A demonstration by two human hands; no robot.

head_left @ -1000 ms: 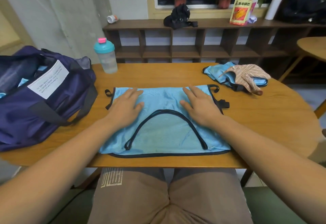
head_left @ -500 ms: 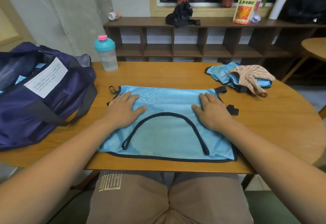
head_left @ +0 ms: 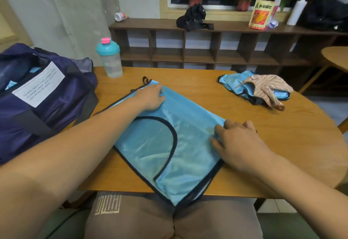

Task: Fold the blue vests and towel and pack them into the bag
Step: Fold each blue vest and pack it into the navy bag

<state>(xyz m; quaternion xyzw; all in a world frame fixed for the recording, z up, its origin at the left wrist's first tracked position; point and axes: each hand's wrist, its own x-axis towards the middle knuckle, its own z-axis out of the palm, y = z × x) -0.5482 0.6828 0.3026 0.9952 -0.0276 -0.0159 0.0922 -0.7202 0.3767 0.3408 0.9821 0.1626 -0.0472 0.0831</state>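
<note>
Left hand [head_left: 150, 97] lies flat, fingers straight, on the far left corner of the light blue mesh vest with black trim [head_left: 188, 118], at centre frame. Right hand [head_left: 241, 142] sits at the vest's right edge with fingers bent; whether it pinches the fabric cannot be determined. The vest lies diagonally on the round wooden table [head_left: 291, 144], its near corner hanging over the table edge at lower centre. The dark navy fabric bag with a white label [head_left: 62, 106] stands at the left of the frame. At upper right, a second crumpled light blue vest [head_left: 230, 81] lies under a tan striped towel [head_left: 269, 88]. A clear shaker bottle with a teal lid [head_left: 111, 59] stands just beside the bag.
</note>
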